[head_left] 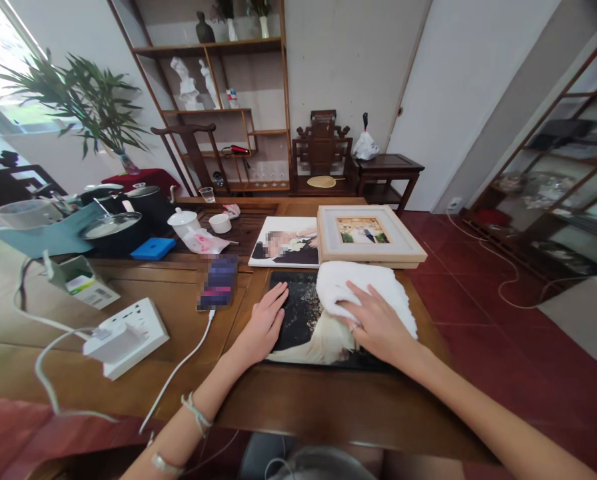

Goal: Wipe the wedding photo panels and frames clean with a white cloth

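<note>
A dark photo panel (pixel 294 293) with a pale flowing dress printed on it lies flat on the wooden table before me. My left hand (pixel 264 327) rests on the panel's left edge, its fingers stretched out and holding nothing. On the panel's right part, my right hand (pixel 376 323) holds a folded white towel (pixel 373 280) against the surface. The towel covers the panel's upper right corner. Just behind the panel lie a white-edged photo print (pixel 284 241) and, to its right, a light wood picture frame (pixel 398 233) with a small photo inside.
Left on the table are a power strip (pixel 133 333), a phone (pixel 218 283) on a white cable, a small open box (pixel 86 283), a blue box (pixel 153 249), a lidded pan (pixel 113 230) and a white teapot (pixel 182 219). Chairs and shelves stand behind.
</note>
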### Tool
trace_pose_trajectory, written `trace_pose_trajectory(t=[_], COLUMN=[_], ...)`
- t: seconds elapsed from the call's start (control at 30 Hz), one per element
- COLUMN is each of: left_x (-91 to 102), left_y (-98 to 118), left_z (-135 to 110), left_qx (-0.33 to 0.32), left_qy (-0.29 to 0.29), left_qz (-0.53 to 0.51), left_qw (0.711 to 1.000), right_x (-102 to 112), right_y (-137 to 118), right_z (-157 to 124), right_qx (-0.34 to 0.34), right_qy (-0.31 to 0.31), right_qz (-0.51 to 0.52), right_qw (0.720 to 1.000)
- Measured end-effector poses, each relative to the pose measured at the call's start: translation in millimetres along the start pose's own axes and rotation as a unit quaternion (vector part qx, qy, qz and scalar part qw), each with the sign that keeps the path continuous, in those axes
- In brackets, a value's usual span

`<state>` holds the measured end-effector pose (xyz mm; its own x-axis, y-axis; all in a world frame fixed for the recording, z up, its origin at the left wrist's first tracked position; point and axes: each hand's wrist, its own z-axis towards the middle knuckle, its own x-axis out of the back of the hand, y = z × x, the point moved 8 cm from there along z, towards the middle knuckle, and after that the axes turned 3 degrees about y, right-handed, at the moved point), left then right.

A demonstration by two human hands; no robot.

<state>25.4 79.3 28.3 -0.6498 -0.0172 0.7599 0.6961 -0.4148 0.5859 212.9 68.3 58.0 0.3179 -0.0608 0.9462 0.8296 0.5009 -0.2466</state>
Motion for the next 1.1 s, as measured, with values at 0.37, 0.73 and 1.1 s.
trace_pose_trajectory(t=[0.37,0.73,1.1], left_x=[26.0,11.5,14.1], left_y=[6.2,12.1,14.8], left_z=[-2.7,1.2,2.1], left_qx=[0.001,-0.031,-0.034], left_qy=[0.112,0.049,0.058], left_qz=[-0.081,-0.009,-0.009], left_qw=[0.99,0.998,0.998], right_x=[-19.7,5.4,17.6], right_y=[-102.9,-20.1,-33.5], right_z=[-17.1,-67.1,44.4], right_qx=[0.176,0.038,0.037], right_qy=[-0.098,-0.045,-0.03], right_qz=[0.081,0.03,0.089], right_qw=[0.976,0.998,0.995])
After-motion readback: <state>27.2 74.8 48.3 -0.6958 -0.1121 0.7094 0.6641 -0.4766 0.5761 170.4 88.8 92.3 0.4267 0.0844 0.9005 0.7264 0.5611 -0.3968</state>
